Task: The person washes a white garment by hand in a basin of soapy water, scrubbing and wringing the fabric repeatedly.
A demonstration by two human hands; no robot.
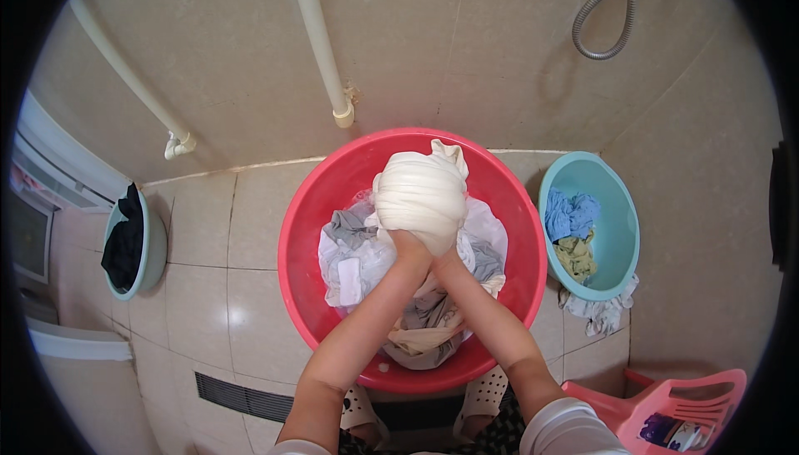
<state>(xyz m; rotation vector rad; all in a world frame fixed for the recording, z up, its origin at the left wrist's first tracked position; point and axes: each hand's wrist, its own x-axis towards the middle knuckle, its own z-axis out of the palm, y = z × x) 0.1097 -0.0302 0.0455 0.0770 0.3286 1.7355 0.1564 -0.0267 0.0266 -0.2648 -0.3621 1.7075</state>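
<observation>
Both wrists meet at a bunched cream-white cloth (421, 197), held above a big red basin (301, 289). The cloth is stretched in tight folds over my left hand (408, 244) and my right hand (447, 259), hiding the fingers of both. One loose corner sticks up at its far end. Under and around it in the basin lie white and grey laundry (366, 259) and, on the near side, beige and grey pieces (424, 343).
Right of the basin stands a light blue tub (614, 205) with blue and olive cloths, whitish cloth (601, 309) beneath it. A pink plastic chair (716, 393) bears a dark packet. Left are a pale tub (154, 251) with black cloth and a floor drain grate (245, 397).
</observation>
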